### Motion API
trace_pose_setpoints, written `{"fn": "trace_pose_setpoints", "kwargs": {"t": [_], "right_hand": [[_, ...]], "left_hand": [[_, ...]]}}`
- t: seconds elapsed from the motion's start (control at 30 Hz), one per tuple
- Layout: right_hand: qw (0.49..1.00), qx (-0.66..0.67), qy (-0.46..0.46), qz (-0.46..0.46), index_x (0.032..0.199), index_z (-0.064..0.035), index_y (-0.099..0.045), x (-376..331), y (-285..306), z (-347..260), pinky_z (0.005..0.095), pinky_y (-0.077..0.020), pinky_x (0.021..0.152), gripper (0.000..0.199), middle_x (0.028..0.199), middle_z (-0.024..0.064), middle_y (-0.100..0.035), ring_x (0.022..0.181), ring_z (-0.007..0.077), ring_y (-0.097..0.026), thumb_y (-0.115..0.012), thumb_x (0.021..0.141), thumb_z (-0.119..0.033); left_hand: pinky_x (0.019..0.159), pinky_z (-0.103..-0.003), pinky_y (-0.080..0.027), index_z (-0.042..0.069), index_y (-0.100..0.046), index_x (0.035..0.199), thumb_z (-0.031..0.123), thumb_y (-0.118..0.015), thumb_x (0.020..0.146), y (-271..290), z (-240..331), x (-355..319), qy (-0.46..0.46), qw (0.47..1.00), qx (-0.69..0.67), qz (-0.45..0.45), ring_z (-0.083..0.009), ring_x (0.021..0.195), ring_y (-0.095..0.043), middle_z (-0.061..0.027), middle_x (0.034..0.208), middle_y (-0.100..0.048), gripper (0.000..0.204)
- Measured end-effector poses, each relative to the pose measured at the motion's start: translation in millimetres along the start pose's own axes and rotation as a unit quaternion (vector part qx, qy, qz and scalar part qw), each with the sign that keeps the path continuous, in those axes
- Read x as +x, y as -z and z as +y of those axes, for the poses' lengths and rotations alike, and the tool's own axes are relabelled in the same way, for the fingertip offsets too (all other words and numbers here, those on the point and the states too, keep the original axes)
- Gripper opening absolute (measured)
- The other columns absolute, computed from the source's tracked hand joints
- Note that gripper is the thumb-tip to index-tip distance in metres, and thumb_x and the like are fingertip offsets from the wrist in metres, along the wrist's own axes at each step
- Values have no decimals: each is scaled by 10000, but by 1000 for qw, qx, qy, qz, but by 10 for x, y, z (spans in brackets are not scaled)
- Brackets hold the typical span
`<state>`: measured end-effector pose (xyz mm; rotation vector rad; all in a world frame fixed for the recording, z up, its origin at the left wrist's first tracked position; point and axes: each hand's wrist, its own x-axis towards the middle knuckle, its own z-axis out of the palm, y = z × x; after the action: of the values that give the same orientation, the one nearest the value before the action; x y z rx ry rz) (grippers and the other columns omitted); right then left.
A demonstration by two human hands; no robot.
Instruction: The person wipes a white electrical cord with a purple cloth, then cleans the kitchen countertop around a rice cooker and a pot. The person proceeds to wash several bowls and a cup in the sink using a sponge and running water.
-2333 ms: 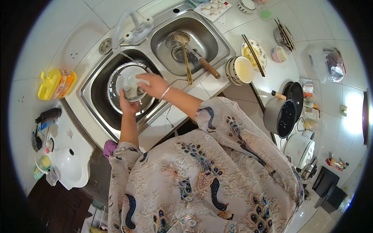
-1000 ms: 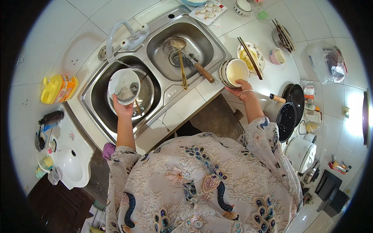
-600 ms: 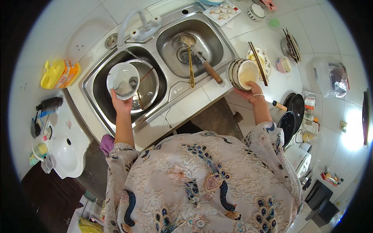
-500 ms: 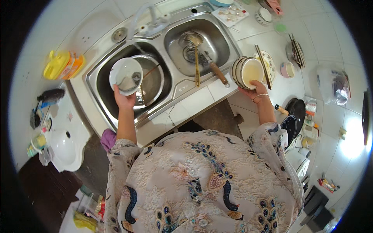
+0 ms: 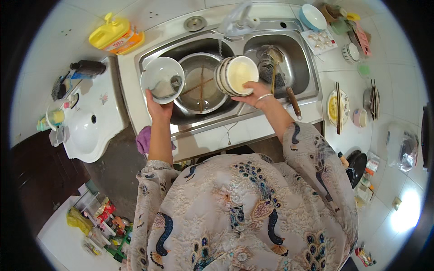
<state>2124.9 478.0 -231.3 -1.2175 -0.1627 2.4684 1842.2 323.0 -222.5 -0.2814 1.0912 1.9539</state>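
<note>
My left hand (image 5: 158, 106) holds a white bowl (image 5: 160, 77) with a grey cloth inside it, above the left edge of the left sink basin (image 5: 190, 49). My right hand (image 5: 255, 94) grips a stack of white bowls (image 5: 235, 74), tilted on its side over the divider between the two basins. Under the bowls, in the left basin, sits a steel pot (image 5: 201, 90) with chopsticks lying across it. The tap (image 5: 237, 20) stands just behind the stack.
The right basin (image 5: 294, 58) holds a ladle and a wooden-handled tool. A yellow detergent bottle (image 5: 115, 36) lies at the back left. On the right counter are a plate with chopsticks (image 5: 338, 106), small cups, a blue bowl (image 5: 313, 17) and dark pans (image 5: 357, 167). A white washbasin (image 5: 88, 126) is at left.
My right hand took the stack of bowls from the right counter and carried it left over the sink. My left hand kept the white bowl lifted over the left basin.
</note>
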Motion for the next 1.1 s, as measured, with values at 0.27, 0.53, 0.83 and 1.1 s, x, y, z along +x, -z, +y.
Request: {"fn": "trace_pose_setpoints", "kwargs": {"t": [0.27,0.53,0.83,1.1], "right_hand": [[968,-220,60,101,1289,-95,-274,1155,-314,312,551,-543,727,583,1221,189,-428,1023,401,-544,-482,761,37],[954,-228,49,188,1312,-177,-262,1633,-185,566,522,-539,704,624,1235,150,-439,1029,363,-547,-518,767,-11],[886,-358,150,254,1187,-48,-494,1438,149,430,321,-554,605,430,995,95,-588,742,179,-596,-636,805,-185],[512,-641,572,-3,1031,-54,-624,67,-859,-131,350,-472,810,226,996,145,-632,916,283,-594,-578,818,-116]], "left_hand": [[959,-505,-392,146,-345,1338,434,-314,949,245,85,-82,7,1000,-18,-18,-297,1208,-418,-74,1323,-418,484],[951,-485,-402,140,-370,1319,424,-364,943,214,32,-59,48,999,-1,21,-280,1187,-442,-70,1304,-440,471],[930,-459,-420,71,-398,1279,389,-424,934,3,-125,221,97,994,49,-12,-274,1140,-485,-104,1250,-484,470],[856,-403,-483,94,-420,1244,385,-443,927,-575,-555,321,120,981,94,-124,-239,1067,-538,-90,1190,-523,430]]}}
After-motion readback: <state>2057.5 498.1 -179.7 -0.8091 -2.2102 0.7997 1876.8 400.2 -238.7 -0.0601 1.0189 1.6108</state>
